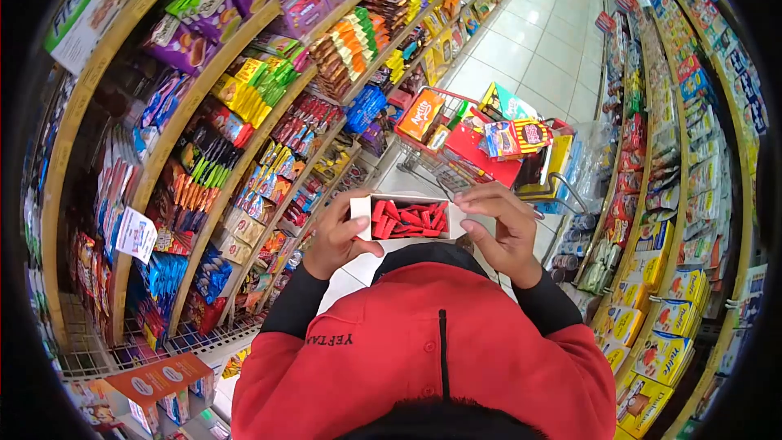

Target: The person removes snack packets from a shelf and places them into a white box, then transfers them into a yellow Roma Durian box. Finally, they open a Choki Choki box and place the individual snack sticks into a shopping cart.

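A small open white box (360, 209) is held level in front of my chest. Inside lie many small red flat pieces (409, 219), loosely jumbled; I cannot make out exactly what they are. My left hand (336, 236) grips the box at its left end, with the thumb near the front edge. At the opposite end my right hand (503, 226) has its fingertips and thumb on the white right side. The underside of the box is hidden.
Beyond the box stands a shopping cart (405, 125) loaded with colourful packages, including an orange box (423, 115). Snack shelves (236, 106) line the left side of the tiled aisle (521, 41). Shelves on the right hold yellow boxes (643, 261). A display carton (155, 379) stands at lower left.
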{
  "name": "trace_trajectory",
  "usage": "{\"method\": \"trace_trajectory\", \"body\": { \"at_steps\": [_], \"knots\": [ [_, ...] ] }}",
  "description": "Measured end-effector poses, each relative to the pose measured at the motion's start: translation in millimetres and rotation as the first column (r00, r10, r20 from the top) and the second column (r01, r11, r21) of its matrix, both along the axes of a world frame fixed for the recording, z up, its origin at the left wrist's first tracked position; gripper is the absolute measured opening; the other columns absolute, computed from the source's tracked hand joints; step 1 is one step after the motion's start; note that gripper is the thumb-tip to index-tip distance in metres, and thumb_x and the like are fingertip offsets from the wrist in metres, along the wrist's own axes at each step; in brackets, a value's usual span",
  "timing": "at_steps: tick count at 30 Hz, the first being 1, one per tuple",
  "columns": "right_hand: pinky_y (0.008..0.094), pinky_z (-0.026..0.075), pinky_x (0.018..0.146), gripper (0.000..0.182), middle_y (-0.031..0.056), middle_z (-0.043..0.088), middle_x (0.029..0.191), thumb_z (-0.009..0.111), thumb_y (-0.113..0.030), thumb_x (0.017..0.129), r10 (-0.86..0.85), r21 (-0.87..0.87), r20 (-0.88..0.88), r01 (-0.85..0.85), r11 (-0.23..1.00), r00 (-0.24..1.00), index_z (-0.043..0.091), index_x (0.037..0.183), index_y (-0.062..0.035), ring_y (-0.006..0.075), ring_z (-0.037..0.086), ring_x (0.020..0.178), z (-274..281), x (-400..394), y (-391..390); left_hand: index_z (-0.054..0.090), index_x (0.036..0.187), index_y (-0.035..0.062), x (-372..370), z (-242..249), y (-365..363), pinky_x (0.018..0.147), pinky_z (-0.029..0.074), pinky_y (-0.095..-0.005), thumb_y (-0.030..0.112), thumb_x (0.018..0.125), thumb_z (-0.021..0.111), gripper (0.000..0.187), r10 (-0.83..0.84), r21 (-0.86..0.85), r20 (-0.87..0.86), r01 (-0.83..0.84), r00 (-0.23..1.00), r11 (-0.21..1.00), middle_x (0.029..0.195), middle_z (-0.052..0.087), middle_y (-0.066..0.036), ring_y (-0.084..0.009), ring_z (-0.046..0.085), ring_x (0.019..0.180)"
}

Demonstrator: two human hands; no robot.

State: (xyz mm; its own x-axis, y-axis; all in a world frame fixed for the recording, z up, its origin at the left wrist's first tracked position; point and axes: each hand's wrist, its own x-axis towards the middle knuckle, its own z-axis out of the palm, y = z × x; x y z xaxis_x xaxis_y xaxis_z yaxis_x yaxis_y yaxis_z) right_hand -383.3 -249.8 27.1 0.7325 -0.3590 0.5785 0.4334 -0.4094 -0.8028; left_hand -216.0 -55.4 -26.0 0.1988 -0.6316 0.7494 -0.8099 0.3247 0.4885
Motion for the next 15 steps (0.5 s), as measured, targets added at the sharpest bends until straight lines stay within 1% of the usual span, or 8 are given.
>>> {"method": "trace_trajectory", "body": {
  "at_steps": [3,6,7,9,10,12,14,15],
  "knots": [
    [0.0313,0.047,0.068,0.023,0.0101,0.062,0.088,0.065,0.001,0.068,-0.017,-0.365,0.028,0.026,0.931,0.999,0.061,0.091,-0.0022,0.0243,0.059,0.078,21,-6,-26,0.035,0.120,0.0250,-11,-3,-22,0.067,0.050,-0.0365,0.037,0.066,0.070,0.066,-0.021,-0.064,0.008,0.022,1.000,0.998,0.108,0.053,-0.021,-0.0338,0.059,0.087],
    [0.0286,0.047,0.067,0.021,0.0104,0.062,0.086,0.065,-0.001,0.070,-0.207,-0.382,-0.035,0.178,0.907,0.978,0.061,0.091,-0.0011,0.0215,0.059,0.076,37,-22,-68,0.034,0.120,0.0257,-15,-6,-39,0.066,0.050,-0.0363,0.036,0.065,0.071,0.067,0.001,-0.042,0.067,0.002,0.998,0.999,0.109,0.053,-0.021,-0.0337,0.059,0.087],
    [0.0286,0.047,0.067,0.021,0.0104,0.062,0.086,0.065,-0.001,0.070,-0.212,-0.385,-0.037,0.182,0.905,0.976,0.061,0.091,-0.0011,0.0215,0.059,0.076,37,-27,-84,0.040,0.116,0.0262,-15,-7,-47,0.065,0.050,-0.0368,0.036,0.065,0.071,0.062,0.027,-0.023,0.075,-0.025,0.997,0.999,0.109,0.053,-0.019,-0.0338,0.058,0.087],
    [0.0268,0.047,0.066,0.019,0.0111,0.061,0.084,0.065,-0.003,0.073,-0.350,-0.239,-0.195,0.302,0.923,0.916,0.061,0.091,0.0005,0.0195,0.060,0.075,36,-35,-115,0.052,0.105,0.0240,-20,5,-64,0.064,0.048,-0.0364,0.033,0.066,0.071,0.045,0.070,0.211,0.228,-0.119,0.971,0.970,0.106,0.054,-0.014,-0.0300,0.057,0.083],
    [0.0268,0.047,0.066,0.019,0.0111,0.061,0.084,0.065,-0.003,0.073,-0.348,-0.243,-0.193,0.299,0.923,0.917,0.061,0.091,0.0005,0.0195,0.060,0.075,34,-40,-128,0.055,0.101,0.0227,-23,10,-74,0.063,0.047,-0.0361,0.032,0.066,0.070,0.039,0.044,0.313,0.313,-0.147,0.949,0.938,0.105,0.054,-0.013,-0.0285,0.057,0.082],
    [0.0262,0.047,0.066,0.019,0.0117,0.061,0.082,0.065,-0.005,0.075,-0.315,-0.323,-0.326,0.208,0.923,0.891,0.060,0.092,0.0021,0.0184,0.061,0.074,29,-46,-154,0.055,0.101,0.0201,-19,3,-88,0.064,0.047,-0.0366,0.030,0.066,0.070,0.039,0.024,0.337,0.357,-0.153,0.934,0.929,0.103,0.054,-0.012,-0.0279,0.057,0.081],
    [0.0274,0.047,0.066,0.022,0.0126,0.061,0.082,0.064,-0.004,0.074,-0.264,-0.302,-0.345,0.159,0.940,0.901,0.059,0.095,0.0020,0.0208,0.062,0.073,17,-47,-181,0.055,0.104,0.0178,-11,-13,-97,0.066,0.047,-0.0372,0.029,0.065,0.072,0.044,0.354,0.369,0.080,-0.358,0.932,0.858,0.103,0.053,-0.013,-0.0297,0.056,0.082],
    [0.0281,0.048,0.067,0.024,0.0132,0.060,0.082,0.065,-0.004,0.073,-0.239,-0.295,-0.399,0.123,0.947,0.885,0.058,0.096,0.0019,0.0223,0.062,0.073,6,-43,-198,0.055,0.104,0.0142,-12,-10,-103,0.067,0.048,-0.0376,0.028,0.064,0.073,0.046,0.326,0.397,0.199,-0.380,0.924,0.835,0.102,0.053,-0.014,-0.0314,0.056,0.083]
  ]
}}
